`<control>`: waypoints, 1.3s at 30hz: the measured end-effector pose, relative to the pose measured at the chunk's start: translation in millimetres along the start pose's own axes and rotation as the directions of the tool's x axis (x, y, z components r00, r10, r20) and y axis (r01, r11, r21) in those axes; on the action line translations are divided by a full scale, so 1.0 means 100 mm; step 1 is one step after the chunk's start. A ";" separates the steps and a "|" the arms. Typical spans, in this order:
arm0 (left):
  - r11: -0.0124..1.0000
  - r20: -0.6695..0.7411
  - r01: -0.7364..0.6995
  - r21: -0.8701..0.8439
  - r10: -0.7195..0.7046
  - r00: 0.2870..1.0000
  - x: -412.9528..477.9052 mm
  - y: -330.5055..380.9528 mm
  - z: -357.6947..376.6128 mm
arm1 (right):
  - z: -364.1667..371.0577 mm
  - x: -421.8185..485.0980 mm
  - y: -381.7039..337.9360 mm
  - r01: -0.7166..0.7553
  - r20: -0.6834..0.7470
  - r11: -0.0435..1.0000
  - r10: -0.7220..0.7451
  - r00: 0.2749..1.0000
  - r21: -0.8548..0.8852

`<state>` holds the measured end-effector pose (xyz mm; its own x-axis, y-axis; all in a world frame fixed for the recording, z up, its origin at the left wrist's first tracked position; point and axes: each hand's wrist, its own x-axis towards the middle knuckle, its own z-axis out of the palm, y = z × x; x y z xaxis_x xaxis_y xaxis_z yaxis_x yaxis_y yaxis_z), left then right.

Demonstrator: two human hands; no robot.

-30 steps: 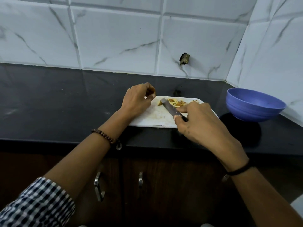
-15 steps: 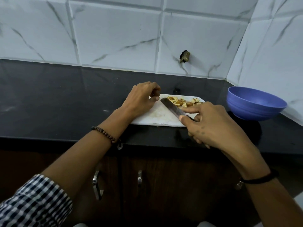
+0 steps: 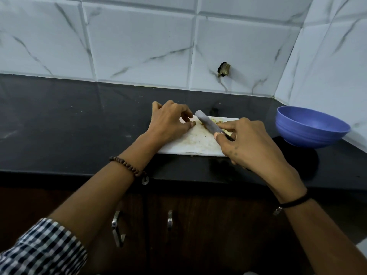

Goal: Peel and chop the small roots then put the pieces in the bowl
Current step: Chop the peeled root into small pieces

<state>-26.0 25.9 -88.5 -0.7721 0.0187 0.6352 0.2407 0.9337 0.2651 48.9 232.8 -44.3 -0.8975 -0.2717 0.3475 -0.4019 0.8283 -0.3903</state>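
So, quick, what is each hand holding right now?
Left hand: fingertips pinch a small root piece on the cutting board.
Right hand: grips the knife by its handle.

Legible markings: none. I read no lettering, number, brand or sign on the knife [image 3: 207,124] in my right hand [image 3: 251,147], on the board [image 3: 194,144], on the bowl [image 3: 309,135] at 3 o'clock of the board, or on the tiles [image 3: 139,46] at 12 o'clock.
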 end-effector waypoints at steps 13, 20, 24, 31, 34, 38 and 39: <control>0.999 0.034 0.032 0.005 -0.032 0.999 0.03 -0.01 0.01 | 0.10 0.18 0.02 0.004 0.049 0.999 -0.002 0.999 -0.033; 0.998 0.023 0.048 0.040 -0.049 0.999 0.04 0.01 0.01 | 0.15 0.16 -0.09 0.012 0.058 0.973 0.001 0.998 -0.230; 0.998 0.037 0.044 0.042 -0.045 0.998 0.02 0.00 0.00 | 0.02 0.03 -0.10 0.001 0.111 0.964 0.030 0.993 -0.266; 0.997 0.049 0.070 0.014 -0.071 0.996 0.02 0.01 -0.02 | -0.32 -0.05 -0.03 0.039 0.139 0.980 -0.012 0.990 -0.194; 0.998 0.053 0.069 0.005 -0.070 0.996 0.02 0.01 -0.02 | -0.14 0.00 0.00 0.040 0.031 0.983 -0.035 0.999 -0.176; 0.998 0.032 0.066 0.022 -0.066 0.997 0.01 0.01 0.00 | 0.02 0.07 -0.01 0.022 0.001 0.992 -0.022 1.000 -0.126; 0.997 0.026 0.066 0.026 -0.067 0.997 0.02 0.00 0.00 | 0.05 0.09 -0.02 0.022 0.012 0.993 -0.020 1.000 -0.119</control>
<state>-27.2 26.3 -87.4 -0.8013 -0.0343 0.5973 0.1741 0.9418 0.2876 41.0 226.4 -44.9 -0.8912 -0.2947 0.3447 -0.3970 0.8744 -0.2789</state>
